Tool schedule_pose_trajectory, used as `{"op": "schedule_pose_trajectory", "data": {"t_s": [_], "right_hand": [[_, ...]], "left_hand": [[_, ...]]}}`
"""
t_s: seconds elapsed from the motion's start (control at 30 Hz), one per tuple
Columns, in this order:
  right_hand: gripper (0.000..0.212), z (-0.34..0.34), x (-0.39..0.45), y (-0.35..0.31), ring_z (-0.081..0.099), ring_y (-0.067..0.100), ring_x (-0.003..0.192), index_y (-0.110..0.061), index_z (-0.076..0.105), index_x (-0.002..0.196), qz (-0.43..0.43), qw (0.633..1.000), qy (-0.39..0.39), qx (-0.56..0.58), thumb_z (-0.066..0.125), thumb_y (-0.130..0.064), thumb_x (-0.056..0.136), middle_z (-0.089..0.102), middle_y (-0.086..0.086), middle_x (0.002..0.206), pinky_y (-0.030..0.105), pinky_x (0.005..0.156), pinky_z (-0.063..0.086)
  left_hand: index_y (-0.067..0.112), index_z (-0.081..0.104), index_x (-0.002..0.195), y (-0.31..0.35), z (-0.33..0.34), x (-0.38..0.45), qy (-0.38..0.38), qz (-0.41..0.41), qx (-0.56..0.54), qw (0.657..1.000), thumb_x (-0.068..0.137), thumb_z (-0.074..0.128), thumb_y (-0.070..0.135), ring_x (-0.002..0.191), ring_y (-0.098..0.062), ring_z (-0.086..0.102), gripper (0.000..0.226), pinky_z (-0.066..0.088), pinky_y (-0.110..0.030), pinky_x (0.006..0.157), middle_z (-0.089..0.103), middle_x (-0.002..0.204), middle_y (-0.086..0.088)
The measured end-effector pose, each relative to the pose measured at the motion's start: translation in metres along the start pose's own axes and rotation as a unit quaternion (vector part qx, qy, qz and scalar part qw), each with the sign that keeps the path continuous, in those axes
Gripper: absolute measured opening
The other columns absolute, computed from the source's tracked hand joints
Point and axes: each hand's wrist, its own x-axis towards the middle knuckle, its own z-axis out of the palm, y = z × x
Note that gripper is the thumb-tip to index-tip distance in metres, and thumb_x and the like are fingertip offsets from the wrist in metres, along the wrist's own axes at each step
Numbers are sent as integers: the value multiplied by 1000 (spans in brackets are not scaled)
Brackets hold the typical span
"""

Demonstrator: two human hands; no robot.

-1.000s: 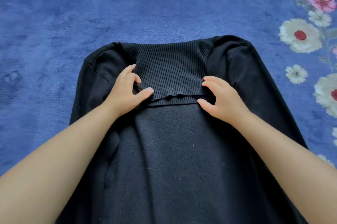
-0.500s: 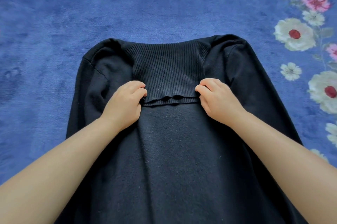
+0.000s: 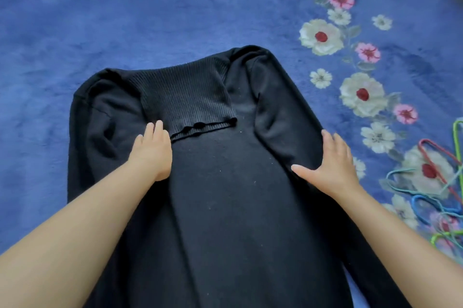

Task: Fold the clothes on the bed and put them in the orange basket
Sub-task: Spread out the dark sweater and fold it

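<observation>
Now: black sweater (image 3: 225, 195) lies flat on the blue bed (image 3: 125, 19), ribbed collar (image 3: 185, 104) turned down over the chest. Left hand (image 3: 152, 152) flat, fingers straight, beside the collar edge. Right hand (image 3: 333, 164) spread wide on the right sleeve. Neither grips cloth. Advice: smooth outward, keep sleeves parallel to the body. Basket not in view.

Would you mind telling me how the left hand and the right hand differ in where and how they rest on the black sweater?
The left hand lies beside the ribbed collar, its fingertips at the collar's edge; the right hand lies out on the sweater's right side, away from the collar. The left hand's fingers are close together; the right hand's are spread, thumb pointing inward. Both rest flat and open on the sweater, gripping nothing.
</observation>
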Motion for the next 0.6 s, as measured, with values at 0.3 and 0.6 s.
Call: {"op": "schedule_pose_trajectory", "data": {"t_s": [0.3, 0.6], "right_hand": [[11, -46, -22, 62, 59, 24, 84, -12, 64, 94, 117, 963, -163, 181, 65, -16, 83, 65, 12, 100, 32, 76, 46], [33, -162, 101, 68, 55, 29, 95, 1, 60, 114, 91, 955, 177, 222, 47, -8, 85, 55, 19, 95, 34, 77, 40]], "left_hand": [[13, 37, 99, 61, -8, -63, 49, -43, -110, 992, 81, 43, 7, 112, -23, 39, 20, 40, -33, 89, 43, 115, -3], [11, 42, 122, 150, -14, -91, 48, -19, -187, 981, 94, 40, 25, 118, -17, 38, 32, 37, -28, 92, 42, 122, 0]]}}
